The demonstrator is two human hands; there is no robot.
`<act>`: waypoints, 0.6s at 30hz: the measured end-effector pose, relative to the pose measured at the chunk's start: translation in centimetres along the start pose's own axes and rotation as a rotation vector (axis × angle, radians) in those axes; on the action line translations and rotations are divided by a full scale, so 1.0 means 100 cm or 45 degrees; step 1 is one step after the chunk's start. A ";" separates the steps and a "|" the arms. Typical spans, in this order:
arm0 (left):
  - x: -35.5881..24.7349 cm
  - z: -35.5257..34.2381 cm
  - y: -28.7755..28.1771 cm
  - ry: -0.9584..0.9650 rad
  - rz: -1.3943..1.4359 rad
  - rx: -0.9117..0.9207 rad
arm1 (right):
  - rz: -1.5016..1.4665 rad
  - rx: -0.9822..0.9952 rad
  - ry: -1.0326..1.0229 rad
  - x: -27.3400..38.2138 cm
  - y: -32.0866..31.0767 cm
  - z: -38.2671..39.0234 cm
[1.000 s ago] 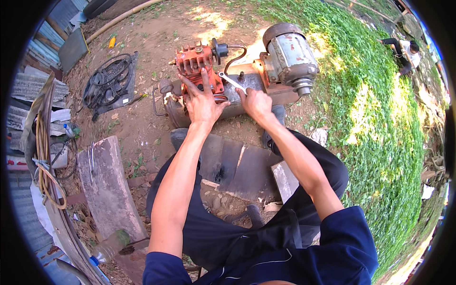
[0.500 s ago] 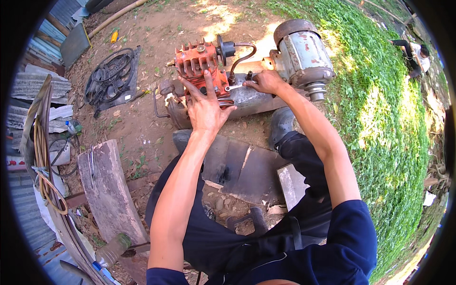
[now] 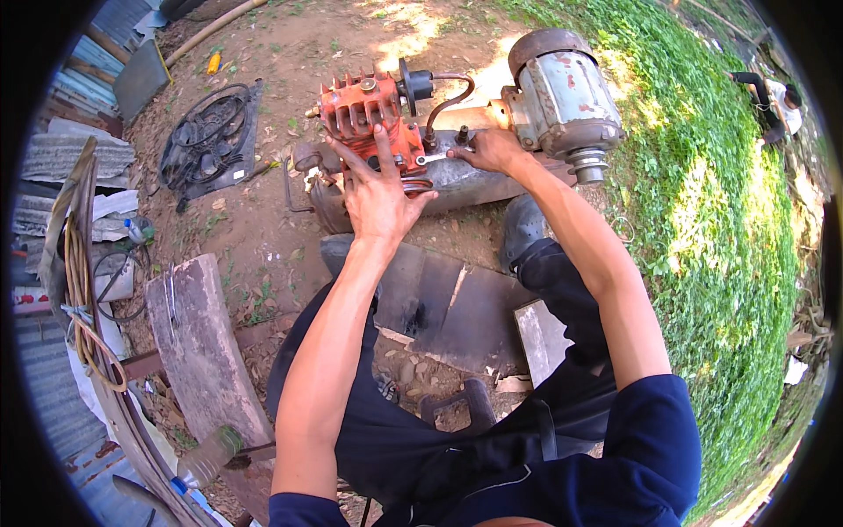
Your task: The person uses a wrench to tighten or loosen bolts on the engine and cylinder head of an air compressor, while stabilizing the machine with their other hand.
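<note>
Lettering: none you can read. A small white patch (image 3: 238,174), label-like, sits on the black sheet (image 3: 250,139) ahead to your left — too small to make out. Red-and-white strip (image 3: 33,304) at your far left — any markings illegible to you.

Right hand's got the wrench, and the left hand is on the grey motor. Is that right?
Not quite: the head view shows the left hand on the red compressor, not the grey motor. The right hand does have the wrench.
</note>
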State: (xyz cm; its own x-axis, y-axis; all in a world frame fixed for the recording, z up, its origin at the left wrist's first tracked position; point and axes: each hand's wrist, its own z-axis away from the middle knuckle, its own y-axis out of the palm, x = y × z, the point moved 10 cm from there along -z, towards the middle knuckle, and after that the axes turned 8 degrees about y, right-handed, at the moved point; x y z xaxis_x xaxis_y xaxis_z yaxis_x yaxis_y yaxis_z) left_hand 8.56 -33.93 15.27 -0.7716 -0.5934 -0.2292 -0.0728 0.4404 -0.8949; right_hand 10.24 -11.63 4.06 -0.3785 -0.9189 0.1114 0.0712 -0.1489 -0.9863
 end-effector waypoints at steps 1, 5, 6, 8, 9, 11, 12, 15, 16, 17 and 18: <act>0.001 0.000 0.000 -0.002 -0.007 0.000 | -0.002 -0.004 0.025 0.000 0.001 0.001; 0.000 -0.003 0.000 -0.055 -0.048 0.073 | -0.035 -0.034 0.092 -0.002 0.002 0.006; -0.001 -0.003 0.001 -0.082 -0.064 0.109 | -0.049 -0.044 0.098 -0.001 0.002 0.007; 0.000 -0.002 0.000 -0.102 -0.045 0.133 | -0.070 -0.121 0.120 0.001 -0.002 0.013; 0.001 -0.001 0.001 -0.101 -0.043 0.137 | -0.080 -0.161 0.135 0.001 -0.002 0.016; 0.001 0.000 0.002 -0.089 -0.021 0.130 | -0.072 -0.262 0.202 0.000 -0.001 0.028; 0.001 0.000 0.003 -0.075 0.003 0.119 | -0.065 -0.313 0.240 -0.002 0.002 0.038; 0.005 0.005 0.007 -0.090 0.047 0.130 | -0.170 -0.467 0.571 0.013 0.019 0.087; 0.005 0.003 0.007 -0.095 0.051 0.132 | -0.175 -0.611 0.622 0.027 0.016 0.105; -0.001 0.000 0.003 -0.090 -0.026 0.128 | -0.156 -0.537 0.743 0.029 0.027 0.108; -0.001 0.000 0.002 -0.086 -0.028 0.109 | -0.142 -0.461 0.856 0.031 0.032 0.110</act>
State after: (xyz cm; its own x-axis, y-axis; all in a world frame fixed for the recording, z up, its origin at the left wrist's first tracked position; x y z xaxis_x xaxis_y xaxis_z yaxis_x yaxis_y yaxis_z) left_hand 8.59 -33.77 15.14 -0.7259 -0.6475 -0.2319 -0.0326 0.3692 -0.9288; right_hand 19.47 -19.02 2.61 -0.8533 -0.4684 0.2289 -0.2631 0.0078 -0.9647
